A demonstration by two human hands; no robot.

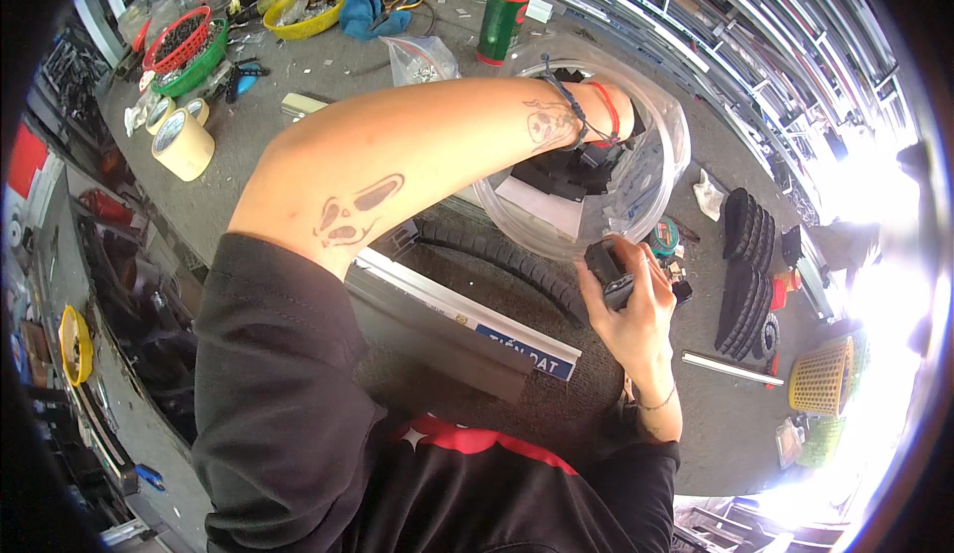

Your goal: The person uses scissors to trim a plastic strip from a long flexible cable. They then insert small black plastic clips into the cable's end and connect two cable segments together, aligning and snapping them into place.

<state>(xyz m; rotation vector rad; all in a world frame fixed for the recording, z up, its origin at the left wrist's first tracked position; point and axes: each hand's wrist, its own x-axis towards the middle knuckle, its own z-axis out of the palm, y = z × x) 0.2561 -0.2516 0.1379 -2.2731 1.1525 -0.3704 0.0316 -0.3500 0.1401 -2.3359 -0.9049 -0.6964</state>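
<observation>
My left arm reaches across to a clear round plastic container (679, 146) that holds several black plastic parts (566, 173). Bent down at the wrist, my left hand (619, 114) is over or inside it; its fingers are hidden. My right hand (641, 316) is closed round small black plastic pieces (607, 267), just outside the container's near edge. In front of my body lies a white and dark profile bar (467, 315) with a blue label. Behind it curves a black ribbed chain-like strip (502, 263).
A green and red spray can (507, 11) stands behind the container. Black ribbed strips (743, 275) and a yellow basket (822, 379) sit at the right. Tape rolls (184, 146), a red basket (179, 40) and a yellow basket of small parts (304, 11) are at the far left.
</observation>
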